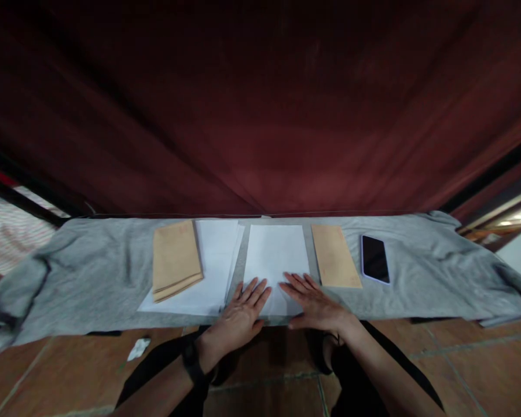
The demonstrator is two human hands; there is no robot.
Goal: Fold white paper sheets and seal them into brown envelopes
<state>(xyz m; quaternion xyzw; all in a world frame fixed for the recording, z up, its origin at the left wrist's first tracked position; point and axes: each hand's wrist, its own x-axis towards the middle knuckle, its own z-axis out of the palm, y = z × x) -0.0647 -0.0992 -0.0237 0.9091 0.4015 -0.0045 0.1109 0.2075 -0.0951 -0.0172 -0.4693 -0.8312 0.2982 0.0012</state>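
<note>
A white sheet of paper lies flat in front of me on the grey cloth. On its lower left edge rests my left hand, fingers stretched out and holding nothing. Over the sheet's lower right side my right hand lies with fingers spread, also empty. Left of the sheet is a stack of white paper, partly covered by several brown envelopes. A single brown envelope lies to the right of the sheet, close to my right hand.
A phone with a dark screen lies at the right on the grey cloth. Dark red fabric hangs behind the cloth-covered surface. Below is a tiled floor with a crumpled white tissue.
</note>
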